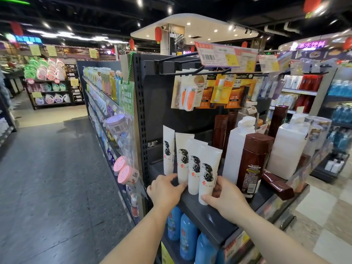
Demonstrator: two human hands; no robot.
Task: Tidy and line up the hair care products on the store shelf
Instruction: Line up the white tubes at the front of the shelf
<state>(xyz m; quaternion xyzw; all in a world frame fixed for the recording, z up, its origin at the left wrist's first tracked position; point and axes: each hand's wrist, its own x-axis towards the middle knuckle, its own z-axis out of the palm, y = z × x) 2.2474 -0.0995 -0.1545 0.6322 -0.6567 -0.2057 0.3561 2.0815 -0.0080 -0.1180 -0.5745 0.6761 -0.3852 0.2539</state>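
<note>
Several white hair-care tubes (194,164) printed with a black hair drawing stand in a slanted row on the dark shelf (213,218). My right hand (224,197) grips the base of the front tube (208,168), thumb at its lower front and fingers behind. My left hand (164,189) touches the foot of the second tube (182,159) with its fingers. To the right stand a brown bottle (251,164) and a tall white bottle (236,149). A brown bottle (276,184) lies on its side.
Large white pump bottles (289,149) fill the shelf's right end. Carded items hang on hooks (202,92) above. Blue bottles (187,239) stand on the shelf below. Pink-lidded jars (125,172) hang in a bag at the left post. An aisle floor (57,178) runs along the left.
</note>
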